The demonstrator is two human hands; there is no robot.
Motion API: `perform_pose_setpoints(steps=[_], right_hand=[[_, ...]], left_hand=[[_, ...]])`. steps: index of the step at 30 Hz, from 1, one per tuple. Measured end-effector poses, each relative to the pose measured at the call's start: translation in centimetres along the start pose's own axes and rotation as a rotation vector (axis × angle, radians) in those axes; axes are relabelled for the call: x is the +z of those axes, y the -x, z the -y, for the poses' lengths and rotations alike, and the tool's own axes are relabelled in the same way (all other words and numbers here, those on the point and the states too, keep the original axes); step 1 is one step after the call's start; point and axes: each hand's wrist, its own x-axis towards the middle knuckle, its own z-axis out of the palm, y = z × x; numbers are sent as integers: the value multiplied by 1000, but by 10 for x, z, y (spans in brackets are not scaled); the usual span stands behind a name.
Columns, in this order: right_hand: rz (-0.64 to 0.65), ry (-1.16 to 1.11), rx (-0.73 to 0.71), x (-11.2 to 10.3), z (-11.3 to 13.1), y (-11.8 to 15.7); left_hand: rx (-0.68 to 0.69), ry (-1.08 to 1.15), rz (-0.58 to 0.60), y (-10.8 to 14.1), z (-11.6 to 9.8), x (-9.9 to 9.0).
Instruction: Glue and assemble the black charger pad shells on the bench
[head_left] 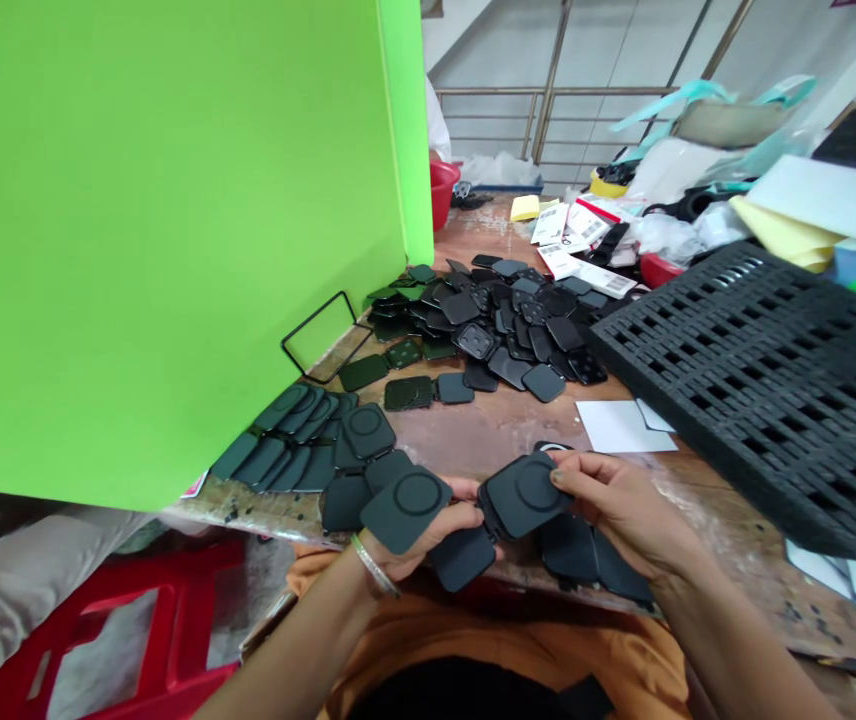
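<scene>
Dark square pads, some with a raised ring, look like folding wireless charger pads. My left hand [428, 535] is closed around the near side of a hinged charger pad [524, 497] and the plain panel [462, 560] below it. Another ringed panel [402, 515] lies over the back of that hand; whether it joins the others is hidden. My right hand [619, 505] pinches the right edge of the hinged pad between thumb and fingers. More dark panels [597, 560] lie under my right hand. Fanned ringed pads [289, 440] rest at the left.
A pile of dark panels [495, 310] covers the table's middle. A green board [173, 230] stands at the left, with a thin black frame [327, 335] against it. At the right are a slotted black foam tray [765, 390], white cards [623, 425] and plastic bags [672, 235].
</scene>
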Motion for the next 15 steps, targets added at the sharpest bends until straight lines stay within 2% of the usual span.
perform_pose_setpoints(steps=[10, 15], right_hand=[[30, -53, 56, -8, -1, 4], [4, -30, 68, -8, -1, 6]], left_hand=[[-31, -26, 5, 1, 1, 6], [-27, -51, 11, 1, -1, 9]])
